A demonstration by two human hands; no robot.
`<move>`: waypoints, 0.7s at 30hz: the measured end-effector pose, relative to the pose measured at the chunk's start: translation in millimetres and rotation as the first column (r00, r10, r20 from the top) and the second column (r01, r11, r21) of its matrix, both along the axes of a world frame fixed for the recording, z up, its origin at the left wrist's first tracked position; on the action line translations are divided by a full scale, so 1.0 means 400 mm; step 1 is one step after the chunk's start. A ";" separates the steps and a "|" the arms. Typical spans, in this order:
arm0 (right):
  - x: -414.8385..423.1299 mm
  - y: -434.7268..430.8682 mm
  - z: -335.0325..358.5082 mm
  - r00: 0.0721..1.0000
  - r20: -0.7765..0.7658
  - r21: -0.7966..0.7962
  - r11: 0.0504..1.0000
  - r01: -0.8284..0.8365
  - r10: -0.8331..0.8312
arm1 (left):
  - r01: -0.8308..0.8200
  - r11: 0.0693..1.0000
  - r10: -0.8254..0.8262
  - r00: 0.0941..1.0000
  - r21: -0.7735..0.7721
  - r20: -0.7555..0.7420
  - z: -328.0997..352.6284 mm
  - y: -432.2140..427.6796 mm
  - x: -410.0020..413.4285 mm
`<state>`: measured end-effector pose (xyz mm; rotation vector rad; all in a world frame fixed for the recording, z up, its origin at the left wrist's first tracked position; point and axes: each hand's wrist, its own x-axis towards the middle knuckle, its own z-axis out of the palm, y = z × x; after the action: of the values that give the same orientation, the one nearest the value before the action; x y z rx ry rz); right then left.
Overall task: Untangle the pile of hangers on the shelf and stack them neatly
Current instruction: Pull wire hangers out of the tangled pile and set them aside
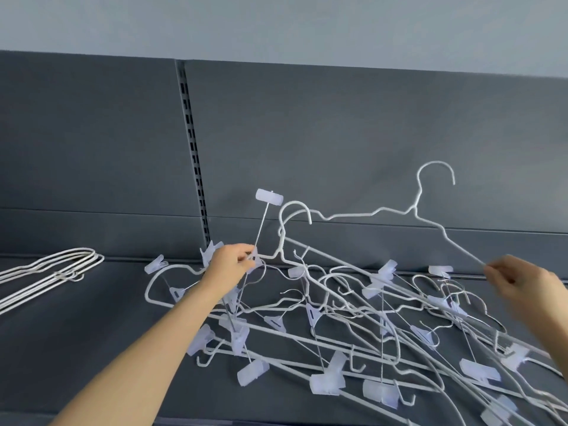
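The raised hanger point(414, 209) was held clear above the pile point(338, 318). Its long axis was laid across the view, sloping down from a left tip beside a second hook point(295, 203) to the right end, which was pinched by the right hand point(519, 284). That grip was closed on the thin shoulder wire, and the hook was turned up against the back panel point(338, 133).

The left hand point(233, 262) was placed nearer the tangle. Its grip was closed on wire at the pile's upper left edge, though the exact strand could not be told.

The neat stack point(66, 275) was laid well apart on the left of the shelf point(92, 348). A leftward carry, away from the right hand, was therefore judged to be needed, and a snag at that second hook was judged possible.

The hangers were seen as slim white coated wire with notched shoulders. Translucent plastic clips point(269, 196) were carried on fine metal rods. The shelf was surfaced in matte dark grey.
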<state>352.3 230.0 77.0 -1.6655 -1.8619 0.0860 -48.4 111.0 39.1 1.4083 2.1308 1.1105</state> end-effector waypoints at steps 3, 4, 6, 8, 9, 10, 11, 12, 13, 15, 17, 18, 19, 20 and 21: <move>0.005 -0.009 0.017 0.998 -0.055 0.025 0.999 0.027 -0.025 | -0.014 0.999 0.016 0.999 0.042 -0.049 -0.001 0.016 0.024; 0.005 -0.013 0.020 0.996 -0.074 0.026 0.999 0.041 -0.039 | -0.009 0.998 0.014 0.997 0.061 -0.082 -0.001 0.021 0.032; 0.007 -0.018 0.024 0.995 -0.085 0.023 0.998 0.058 -0.056 | 0.026 0.997 -0.016 0.992 0.076 -0.125 0.006 0.028 0.049; 0.009 -0.031 0.031 0.995 -0.083 0.022 0.998 0.058 -0.056 | 0.046 0.995 -0.037 0.995 0.090 -0.098 0.019 0.032 0.066; 0.010 -0.038 0.038 0.995 -0.075 0.023 0.998 0.061 -0.059 | 0.052 0.993 -0.044 0.996 0.101 -0.080 0.029 0.033 0.073; 0.013 -0.044 0.044 0.995 -0.077 0.023 0.998 0.064 -0.062 | 0.063 0.992 -0.056 0.996 0.111 -0.068 0.042 0.033 0.080; 0.020 -0.049 0.049 0.995 -0.085 0.029 0.998 0.061 -0.059 | 0.079 0.990 -0.073 0.996 0.115 -0.053 0.054 0.033 0.086; 0.031 -0.053 0.054 0.995 -0.079 0.044 0.997 0.065 -0.062 | 0.098 0.989 -0.095 0.995 0.109 -0.036 0.066 0.033 0.091; 0.048 -0.057 0.060 0.996 -0.054 0.058 0.995 0.079 -0.076 | 0.117 0.988 -0.116 0.993 0.101 -0.017 0.079 0.033 0.095; 0.110 -0.043 0.068 0.997 0.014 0.100 0.992 0.073 -0.075 | 0.141 0.987 -0.142 0.990 0.077 0.007 0.104 0.030 0.100; 0.184 -0.005 0.071 0.982 0.168 0.135 0.989 0.065 -0.088 | 0.151 0.987 -0.152 0.988 0.054 0.016 0.119 0.029 0.102; 0.223 0.023 0.065 0.972 0.221 0.143 0.989 0.046 -0.077 | 0.149 0.988 -0.150 0.989 0.046 0.018 0.122 0.030 0.105; 0.250 0.044 0.057 0.968 0.239 0.168 0.985 0.041 -0.081 | 0.143 0.989 -0.144 0.989 0.042 0.019 0.122 0.030 0.108; 0.259 0.043 0.058 0.962 0.252 0.206 0.977 0.049 -0.102 | 0.136 0.990 -0.137 0.990 0.041 0.019 0.120 0.029 0.113; 0.256 0.027 0.062 0.961 0.256 0.231 0.972 0.047 -0.107 | 0.130 0.991 -0.131 0.991 0.044 0.021 0.118 0.029 0.120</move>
<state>454.7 240.6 101.8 -1.6534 -1.9144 -0.3858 -0.5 122.6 86.1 1.5220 1.9783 1.1231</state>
